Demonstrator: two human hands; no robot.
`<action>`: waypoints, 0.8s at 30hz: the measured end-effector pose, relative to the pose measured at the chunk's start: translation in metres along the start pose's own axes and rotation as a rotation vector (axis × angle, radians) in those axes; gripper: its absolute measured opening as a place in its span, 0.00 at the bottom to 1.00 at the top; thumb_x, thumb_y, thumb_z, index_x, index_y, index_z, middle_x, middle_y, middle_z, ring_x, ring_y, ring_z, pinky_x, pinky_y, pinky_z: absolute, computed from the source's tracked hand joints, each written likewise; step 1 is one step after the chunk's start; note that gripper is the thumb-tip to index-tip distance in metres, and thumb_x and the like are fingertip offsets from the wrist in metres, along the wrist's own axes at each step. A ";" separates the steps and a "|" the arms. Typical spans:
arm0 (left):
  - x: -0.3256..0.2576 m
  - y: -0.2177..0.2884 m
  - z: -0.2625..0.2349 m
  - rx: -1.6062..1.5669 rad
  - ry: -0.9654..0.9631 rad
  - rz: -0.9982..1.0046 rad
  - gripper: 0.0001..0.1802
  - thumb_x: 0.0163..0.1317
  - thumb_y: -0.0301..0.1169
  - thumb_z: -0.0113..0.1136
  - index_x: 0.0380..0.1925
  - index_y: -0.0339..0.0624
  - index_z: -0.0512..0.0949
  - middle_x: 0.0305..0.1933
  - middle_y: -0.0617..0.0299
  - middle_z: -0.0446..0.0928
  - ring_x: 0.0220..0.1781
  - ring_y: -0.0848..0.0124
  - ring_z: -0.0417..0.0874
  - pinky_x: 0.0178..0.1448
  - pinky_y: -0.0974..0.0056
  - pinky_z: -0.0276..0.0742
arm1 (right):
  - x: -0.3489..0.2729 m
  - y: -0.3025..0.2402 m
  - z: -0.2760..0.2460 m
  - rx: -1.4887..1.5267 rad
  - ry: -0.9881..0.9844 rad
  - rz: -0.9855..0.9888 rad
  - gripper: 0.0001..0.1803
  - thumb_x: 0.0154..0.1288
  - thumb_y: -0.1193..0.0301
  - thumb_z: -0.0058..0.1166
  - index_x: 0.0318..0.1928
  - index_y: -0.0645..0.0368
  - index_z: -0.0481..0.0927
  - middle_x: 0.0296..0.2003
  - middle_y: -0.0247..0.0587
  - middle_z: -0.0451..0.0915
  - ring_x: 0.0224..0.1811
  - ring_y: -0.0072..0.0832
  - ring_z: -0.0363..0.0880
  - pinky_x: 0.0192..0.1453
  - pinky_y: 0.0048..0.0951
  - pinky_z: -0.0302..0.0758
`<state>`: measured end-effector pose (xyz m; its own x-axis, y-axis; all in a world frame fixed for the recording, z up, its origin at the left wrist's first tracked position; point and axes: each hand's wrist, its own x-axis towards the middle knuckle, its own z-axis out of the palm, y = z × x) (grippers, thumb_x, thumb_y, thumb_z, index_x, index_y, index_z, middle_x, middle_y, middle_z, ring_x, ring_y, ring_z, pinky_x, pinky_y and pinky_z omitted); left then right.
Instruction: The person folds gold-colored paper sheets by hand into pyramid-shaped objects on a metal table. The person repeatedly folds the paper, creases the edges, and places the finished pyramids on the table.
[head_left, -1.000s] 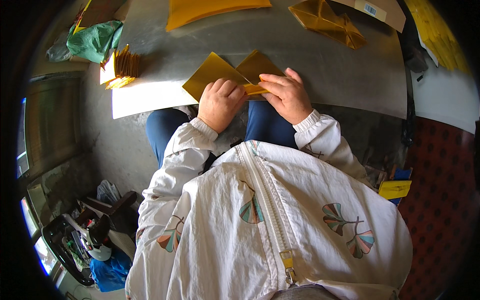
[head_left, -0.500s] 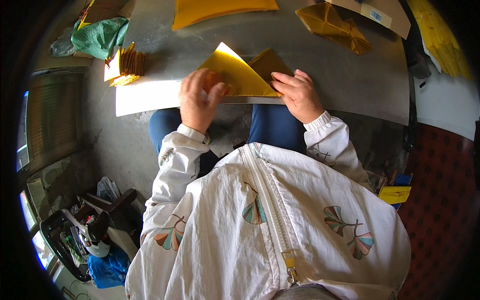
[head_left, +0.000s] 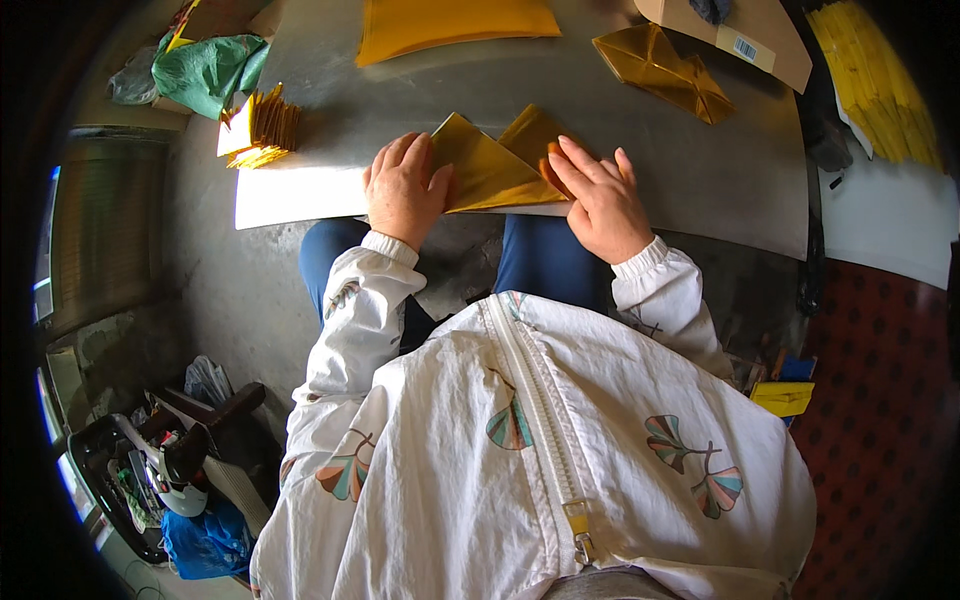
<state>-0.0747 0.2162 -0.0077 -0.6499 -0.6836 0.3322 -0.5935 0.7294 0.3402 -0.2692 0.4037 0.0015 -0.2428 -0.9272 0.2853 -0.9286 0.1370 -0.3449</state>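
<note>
A folded sheet of shiny gold paper (head_left: 487, 172) lies at the near edge of the metal table, with two pointed flaps standing up side by side. My left hand (head_left: 404, 195) is at its left end, fingers bent and close together, thumb against the paper. At the right end, my right hand (head_left: 603, 205) has its nearer fingers on the paper's folded edge, while an outer finger sticks up apart. The fingertips of the left hand are partly hidden behind its back.
Flat gold sheets (head_left: 460, 28) lie at the far side. A folded gold piece (head_left: 664, 70) is at the far right, beside a cardboard box (head_left: 780, 45). Several folded gold papers (head_left: 265, 127) stand bunched on the left, near a green plastic bag (head_left: 205, 75).
The gold paper's left flap has been folded lower and looks smaller. My left hand has turned flatter over the left end, and the right hand's fingers have straightened.
</note>
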 end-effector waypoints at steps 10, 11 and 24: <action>-0.017 0.020 0.008 -0.111 -0.225 0.497 0.32 0.55 0.45 0.67 0.59 0.46 0.75 0.66 0.60 0.71 0.71 0.61 0.67 0.71 0.52 0.61 | -0.001 -0.032 0.036 0.019 -0.097 -0.057 0.35 0.58 0.61 0.62 0.66 0.56 0.69 0.70 0.42 0.63 0.57 0.37 0.75 0.73 0.46 0.56; -0.021 0.023 0.008 -0.089 -0.212 0.497 0.32 0.56 0.43 0.67 0.61 0.48 0.73 0.68 0.63 0.70 0.72 0.64 0.66 0.73 0.53 0.60 | -0.002 -0.031 0.038 0.034 -0.107 -0.031 0.35 0.59 0.62 0.62 0.66 0.56 0.69 0.70 0.42 0.63 0.57 0.37 0.76 0.73 0.45 0.57; -0.030 0.012 -0.007 0.106 -0.177 0.619 0.18 0.61 0.31 0.58 0.52 0.47 0.79 0.59 0.63 0.79 0.63 0.68 0.78 0.67 0.56 0.70 | -0.011 -0.020 0.045 0.037 0.068 -0.166 0.20 0.64 0.69 0.57 0.56 0.58 0.79 0.61 0.42 0.75 0.51 0.37 0.80 0.66 0.41 0.68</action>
<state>-0.0593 0.2453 -0.0073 -0.9496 -0.1282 0.2862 -0.1215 0.9917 0.0410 -0.2350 0.3957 -0.0346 -0.1066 -0.9099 0.4008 -0.9468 -0.0301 -0.3203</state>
